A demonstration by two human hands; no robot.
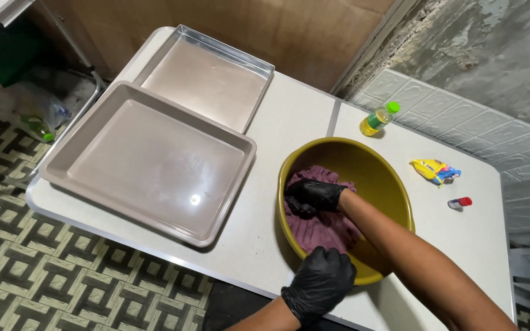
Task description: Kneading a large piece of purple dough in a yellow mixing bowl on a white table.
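Head view, right hand (311, 196) pressing purple dough (323, 224), left hand (321, 279) gripping bowl (372, 162) rim

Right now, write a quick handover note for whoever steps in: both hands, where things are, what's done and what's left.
Right hand, black-gloved, is fisted into the purple dough inside the yellow bowl.
Left hand, also gloved, grips the bowl's near rim.
Two baking trays sit bare to the left; a small oil bottle, a yellow packet and a small vial lie beyond the bowl.
Done: dough holds together.
Left: nothing is on the trays yet.
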